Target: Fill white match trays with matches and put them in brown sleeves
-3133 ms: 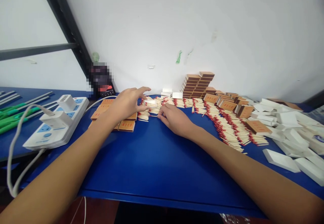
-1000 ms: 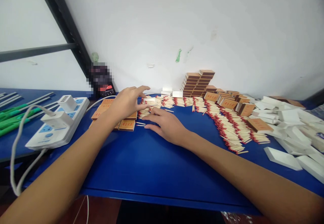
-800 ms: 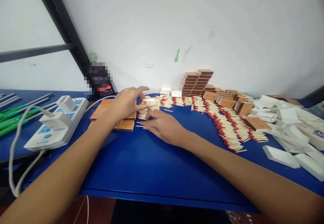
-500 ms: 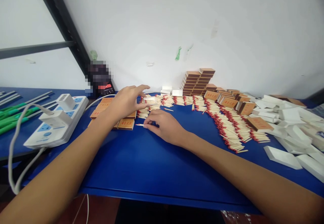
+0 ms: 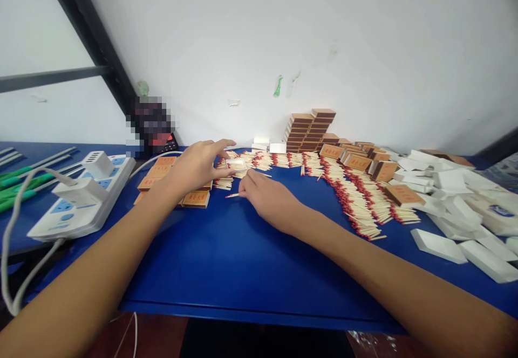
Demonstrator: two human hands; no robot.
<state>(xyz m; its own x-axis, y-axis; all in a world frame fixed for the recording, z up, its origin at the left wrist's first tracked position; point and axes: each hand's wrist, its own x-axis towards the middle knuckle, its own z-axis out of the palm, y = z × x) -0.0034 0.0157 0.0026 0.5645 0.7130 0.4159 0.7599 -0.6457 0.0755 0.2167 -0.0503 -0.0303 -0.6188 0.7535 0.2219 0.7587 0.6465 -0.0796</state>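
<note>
My left hand (image 5: 198, 166) is at a small white matchbox tray (image 5: 236, 164), its thumb against the near edge and its index finger stretched out above. The tray appears held between thumb and the hidden fingers. Close to its right, my right hand (image 5: 269, 199) pinches a matchstick (image 5: 232, 195), whose red head points left. Loose matches (image 5: 224, 183) lie beneath and behind the tray. Several orange-brown matchboxes (image 5: 196, 199) lie beside my left wrist, partly covered by the forearm.
A long curved band of red-headed matches (image 5: 356, 207) runs to the right. Stacked matchboxes (image 5: 309, 131) stand against the wall. White empty trays (image 5: 439, 246) are heaped at the right. A power strip (image 5: 91, 207) with cables and green-handled rods (image 5: 36, 180) occupy the left of the blue table (image 5: 226, 272).
My right hand has moved slightly up towards the tray, lifting the match a little off its earlier spot. The left hand stays at the tray. The whole view has shifted slightly.
</note>
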